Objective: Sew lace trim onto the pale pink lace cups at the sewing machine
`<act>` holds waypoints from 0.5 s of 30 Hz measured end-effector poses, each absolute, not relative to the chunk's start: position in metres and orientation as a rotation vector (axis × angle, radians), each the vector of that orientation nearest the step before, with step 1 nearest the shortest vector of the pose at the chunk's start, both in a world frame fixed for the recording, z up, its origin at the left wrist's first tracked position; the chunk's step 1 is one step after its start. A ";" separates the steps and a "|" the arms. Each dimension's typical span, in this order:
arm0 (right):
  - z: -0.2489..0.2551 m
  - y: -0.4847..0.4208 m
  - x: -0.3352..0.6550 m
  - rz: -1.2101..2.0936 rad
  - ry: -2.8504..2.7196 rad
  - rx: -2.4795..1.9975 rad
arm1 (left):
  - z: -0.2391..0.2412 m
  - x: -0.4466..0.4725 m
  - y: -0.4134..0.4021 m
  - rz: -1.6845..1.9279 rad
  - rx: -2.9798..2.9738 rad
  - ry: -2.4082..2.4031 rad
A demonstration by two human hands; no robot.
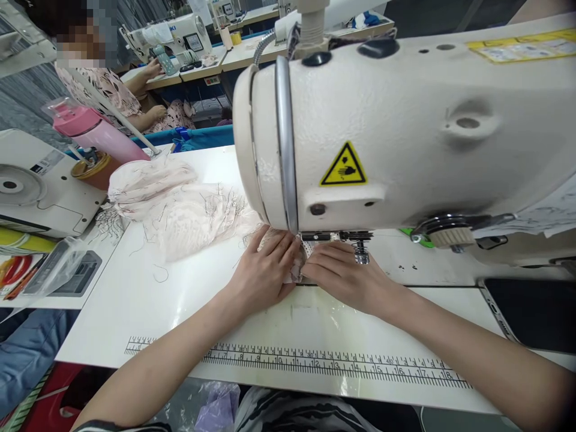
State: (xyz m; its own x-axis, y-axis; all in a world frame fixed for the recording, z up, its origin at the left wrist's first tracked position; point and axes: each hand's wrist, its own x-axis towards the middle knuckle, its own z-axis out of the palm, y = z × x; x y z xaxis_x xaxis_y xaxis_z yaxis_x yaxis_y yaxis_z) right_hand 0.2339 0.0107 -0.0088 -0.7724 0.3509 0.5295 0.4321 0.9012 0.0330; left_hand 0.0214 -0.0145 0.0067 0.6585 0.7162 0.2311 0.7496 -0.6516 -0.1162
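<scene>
One big cream sewing machine (405, 138) on one white table (148, 300), one heap of pale fabric (180, 204) reaching under the needle, one pink bottle (96, 135), contents unseen. Flat and unclenched, left hand (265, 267) and right hand (344, 276) press the fabric's edge.

Pale pink fabric (180, 204), cream sewing machine (405, 132)

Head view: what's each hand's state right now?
Left hand: open, flat, pressing the pale fabric under the sewing machine head.
Right hand: open, fingers on the same fabric, gripping nothing.
</scene>
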 end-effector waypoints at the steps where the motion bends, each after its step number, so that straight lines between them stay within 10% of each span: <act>1: -0.008 0.010 0.234 -0.241 -2.514 -0.594 | 0.007 0.022 -0.015 -0.249 -2.671 -1.197; 15: -0.001 0.010 0.236 -0.446 -2.439 -0.783 | 0.005 0.022 -0.015 -0.252 -2.647 -1.200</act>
State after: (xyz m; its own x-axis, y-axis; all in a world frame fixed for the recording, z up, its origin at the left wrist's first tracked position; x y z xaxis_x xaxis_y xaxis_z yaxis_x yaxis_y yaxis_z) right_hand 0.2364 0.0096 -0.0007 -0.6886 0.4365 0.5791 0.6131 0.7769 0.1434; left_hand 0.0224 -0.0148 0.0048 0.6509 0.7181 0.2461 0.7565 -0.6407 -0.1312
